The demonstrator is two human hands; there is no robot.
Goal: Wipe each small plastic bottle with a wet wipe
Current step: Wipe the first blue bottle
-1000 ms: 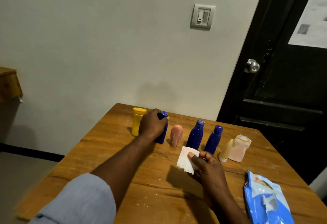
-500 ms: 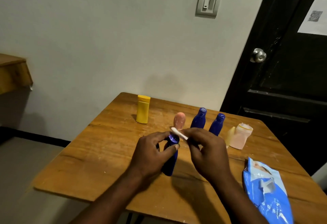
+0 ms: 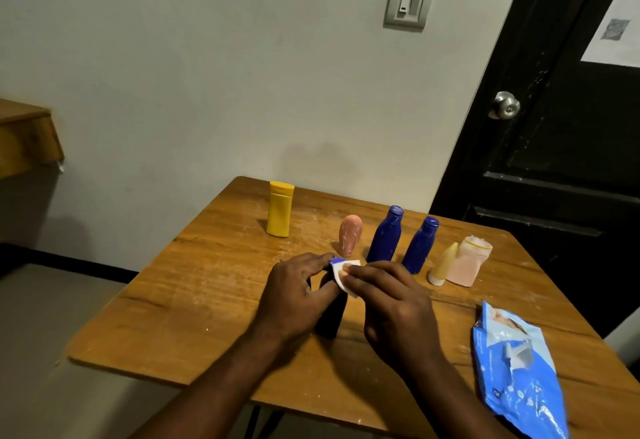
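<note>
My left hand grips a dark blue bottle upright over the middle of the wooden table. Its body is mostly hidden by my fingers. My right hand pinches a white wet wipe against the bottle's cap and neck. Behind my hands stand a yellow bottle, a pink bottle, two blue bottles, a cream bottle and a pale pink bottle.
A blue wet wipe pack lies at the table's right front edge. A black door with a round knob stands right of the table. A grey wall with a switch is behind, and a wooden ledge juts out at far left.
My left hand lifted the blue bottle out of the row and brought it toward me. My right hand carried the wipe up onto the bottle's top.
</note>
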